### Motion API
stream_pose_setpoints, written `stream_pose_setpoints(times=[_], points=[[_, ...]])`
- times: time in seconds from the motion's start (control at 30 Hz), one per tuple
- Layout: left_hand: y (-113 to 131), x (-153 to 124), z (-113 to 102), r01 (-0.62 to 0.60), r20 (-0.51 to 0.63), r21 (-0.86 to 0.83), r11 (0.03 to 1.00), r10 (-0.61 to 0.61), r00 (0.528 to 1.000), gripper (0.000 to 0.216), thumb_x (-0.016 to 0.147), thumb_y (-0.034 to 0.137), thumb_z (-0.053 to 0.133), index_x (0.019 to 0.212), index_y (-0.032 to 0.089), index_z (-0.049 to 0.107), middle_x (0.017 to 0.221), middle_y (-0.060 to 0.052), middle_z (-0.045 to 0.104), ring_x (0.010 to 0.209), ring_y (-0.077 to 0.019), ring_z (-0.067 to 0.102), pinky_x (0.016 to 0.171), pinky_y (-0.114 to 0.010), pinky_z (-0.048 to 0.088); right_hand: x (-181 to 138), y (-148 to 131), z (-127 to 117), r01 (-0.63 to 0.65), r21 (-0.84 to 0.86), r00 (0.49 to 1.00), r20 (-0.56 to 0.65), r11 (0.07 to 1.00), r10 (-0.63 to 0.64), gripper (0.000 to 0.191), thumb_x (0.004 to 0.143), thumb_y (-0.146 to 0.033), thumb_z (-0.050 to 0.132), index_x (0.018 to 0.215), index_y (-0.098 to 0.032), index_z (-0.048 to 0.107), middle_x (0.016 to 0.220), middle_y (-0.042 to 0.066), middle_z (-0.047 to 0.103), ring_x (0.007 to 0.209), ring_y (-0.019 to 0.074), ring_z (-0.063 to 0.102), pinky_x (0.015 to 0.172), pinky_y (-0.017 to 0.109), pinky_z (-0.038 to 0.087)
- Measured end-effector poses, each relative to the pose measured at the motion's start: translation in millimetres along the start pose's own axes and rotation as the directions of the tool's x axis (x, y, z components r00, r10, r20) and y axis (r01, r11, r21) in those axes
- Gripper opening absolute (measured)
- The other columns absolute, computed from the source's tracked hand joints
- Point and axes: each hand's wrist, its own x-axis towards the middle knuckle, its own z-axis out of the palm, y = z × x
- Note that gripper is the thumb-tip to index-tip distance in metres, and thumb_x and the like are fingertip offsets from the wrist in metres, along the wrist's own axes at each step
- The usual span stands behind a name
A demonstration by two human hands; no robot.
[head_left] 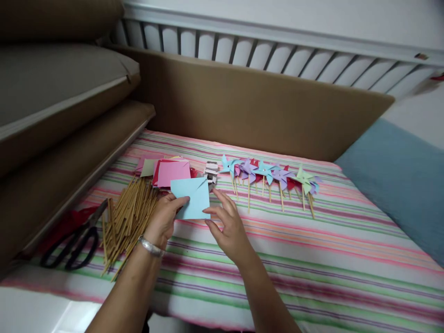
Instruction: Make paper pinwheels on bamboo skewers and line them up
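Pale-blue paper square (pixel 194 196): a thin sheet with cut lines running in from its corners. It is held just above the striped cloth (pixel 312 249), immediately right of the heap of thin wooden sticks (pixel 130 215), which I use as my marker for everything else.
Left hand (pixel 163 222): its grip is closed on the square's left edge, thumb on top and fingers beneath. The wrist, wearing a silver bracelet (pixel 150 246), sits at the heap's near right side. I judge that this edge pinch keeps the sheet level with its cuts facing up.
Right hand (pixel 227 226): right of the heap, beyond the square. Its grip is mostly open and encloses nothing, with the fingers spread and only the tips meeting the square's right edge. To me it reads as a steadying touch rather than a hold.
Heap of sticks: loosely fanned, with most lengths pointing away from me. It lies close by the left hand, within easy reach I would say.
Black-handled scissors (pixel 74 243): left of the heap, lying flat with the blades pointing towards it.
Stack of pink, red and green paper squares (pixel 171 172): just behind the heap's far end, the sheets overlapping.
Small striped box (pixel 211 171): behind and right of the heap. I cannot tell what it holds.
Row of paper pinwheels on sticks (pixel 267 173): well right of the heap, laid side by side with the heads away from me. I judge this keeps the folded sails from being crushed.
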Motion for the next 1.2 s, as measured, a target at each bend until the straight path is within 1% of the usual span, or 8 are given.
stream_pose_setpoints(times=[0.13,0.3,0.47,0.57,0.7,0.87,1.03,1.2], points=[[-5,3,-2,-0.008,-0.011,0.089,0.996,0.009,1.000,0.028,0.048,0.023,0.077,0.073,0.011,0.071,0.062,-0.004,0.071,0.056,-0.0155,0.061,0.060,-0.027,0.046,0,0,4,0.007,-0.025,1.000,-0.023,1.000,-0.008,0.019,0.081,-0.013,0.050,0.090,-0.024,0.063,0.143,0.006,0.038,0.134,0.0271,0.029,0.101,0.050,0.036],[-12,7,-2,-0.069,-0.008,0.183,0.981,0.071,0.997,0.022,0.050,0.020,0.075,0.069,0.011,0.071,0.062,-0.003,0.070,0.054,-0.0147,0.058,0.057,-0.025,0.043,1,1,2,0.031,-0.047,0.998,-0.044,0.998,-0.033,0.015,0.080,-0.015,0.054,0.086,-0.023,0.065,0.140,0.007,0.041,0.133,0.0271,0.031,0.103,0.049,0.033],[-17,2,5,-0.082,0.018,0.251,0.965,0.080,0.997,0.019,0.050,0.021,0.074,0.067,0.012,0.071,0.060,-0.002,0.069,0.052,-0.0144,0.057,0.055,-0.025,0.041,2,2,2,-0.098,0.032,0.991,-0.091,0.995,0.101,0.010,0.080,-0.022,0.058,0.081,-0.024,0.067,0.140,0.007,0.042,0.133,0.0277,0.031,0.105,0.050,0.030],[-19,-3,12,-0.067,0.076,0.255,0.965,0.049,0.996,0.018,0.052,0.021,0.074,0.067,0.012,0.072,0.062,-0.003,0.069,0.054,-0.0144,0.057,0.056,-0.025,0.041,3,3,4,-0.178,0.066,0.975,-0.125,0.982,0.185,0.008,0.078,-0.022,0.059,0.077,-0.023,0.067,0.141,0.007,0.042,0.135,0.0278,0.028,0.105,0.051,0.029],[-23,-7,17,-0.030,0.148,0.251,0.968,-0.007,0.989,0.019,0.053,0.022,0.074,0.069,0.012,0.072,0.064,-0.004,0.070,0.054,-0.0142,0.057,0.057,-0.025,0.042,4,5,6,-0.249,0.075,0.957,-0.136,0.966,0.257,0.005,0.076,-0.021,0.062,0.073,-0.022,0.066,0.140,0.007,0.043,0.136,0.0278,0.026,0.104,0.051,0.030],[-24,-6,16,-0.001,0.188,0.259,0.966,-0.050,0.981,0.021,0.054,0.024,0.075,0.072,0.012,0.073,0.068,-0.005,0.071,0.056,-0.0144,0.059,0.057,-0.024,0.042,4,6,6,-0.271,0.086,0.948,-0.148,0.959,0.281,0.005,0.075,-0.022,0.062,0.072,-0.023,0.066,0.134,0.008,0.048,0.132,0.0294,0.031,0.100,0.054,0.035],[-23,-7,15,0.065,0.198,0.266,0.962,-0.121,0.973,0.022,0.053,0.026,0.078,0.069,0.013,0.073,0.063,-0.004,0.070,0.052,-0.0134,0.057,0.053,-0.023,0.040,4,6,6,-0.268,0.100,0.947,-0.158,0.958,0.281,0.005,0.074,-0.022,0.063,0.070,-0.023,0.066,0.128,0.009,0.053,0.129,0.0290,0.036,0.099,0.052,0.037],[-21,-8,14,0.097,0.231,0.260,0.961,-0.159,0.960,0.024,0.054,0.028,0.078,0.073,0.013,0.073,0.069,-0.006,0.072,0.057,-0.0140,0.061,0.059,-0.024,0.043,5,6,7,-0.327,0.089,0.930,-0.143,0.941,0.337,0.004,0.072,-0.021,0.063,0.069,-0.022,0.066,0.121,0.012,0.056,0.127,0.0294,0.038,0.100,0.051,0.036]])
